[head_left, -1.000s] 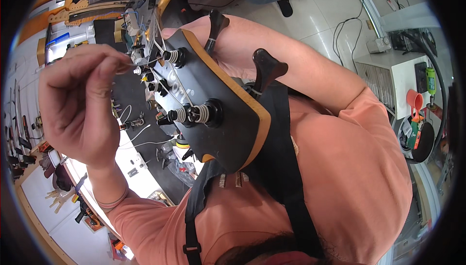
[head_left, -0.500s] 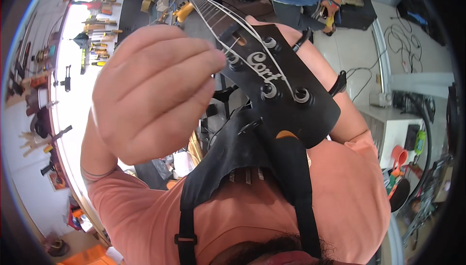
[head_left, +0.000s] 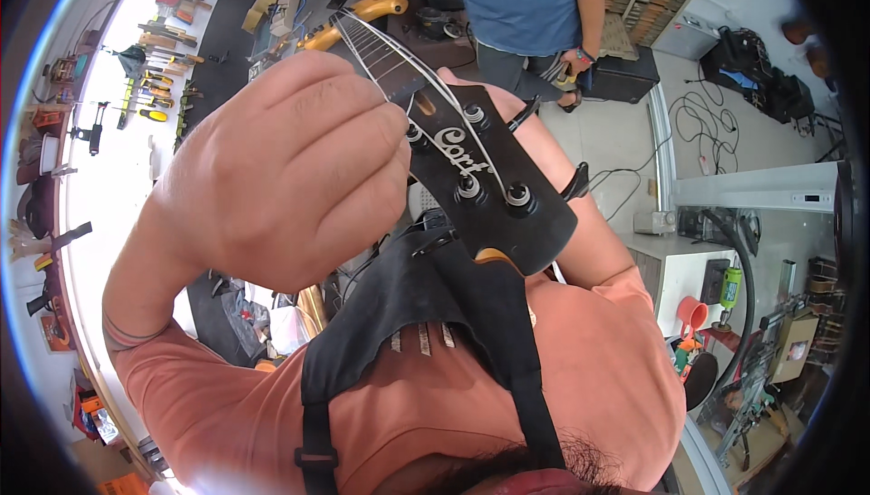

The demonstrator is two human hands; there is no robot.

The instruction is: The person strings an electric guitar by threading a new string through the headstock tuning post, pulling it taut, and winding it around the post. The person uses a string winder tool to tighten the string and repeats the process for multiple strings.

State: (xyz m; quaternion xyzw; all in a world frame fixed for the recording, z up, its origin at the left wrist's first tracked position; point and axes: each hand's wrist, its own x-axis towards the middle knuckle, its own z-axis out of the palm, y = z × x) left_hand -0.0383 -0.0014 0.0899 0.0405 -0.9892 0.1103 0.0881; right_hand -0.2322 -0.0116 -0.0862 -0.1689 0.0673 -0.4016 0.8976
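Curling its fingers inward (I cannot tell whether they grip anything), the bare left hand (head_left: 281,169) sits beside the flat black guitar headstock (head_left: 535,228), which is in front of the salmon-orange cloth shirt (head_left: 598,359). The bare right hand (head_left: 449,76) is mostly hidden behind it, its grip impossible to tell.

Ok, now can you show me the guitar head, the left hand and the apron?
Guitar head (head_left: 494,207): head view, on its black front, between two tuning posts and the lower edge.
Left hand (head_left: 299,164): head view, on the back of it.
Apron (head_left: 412,282): head view, on its black bib.
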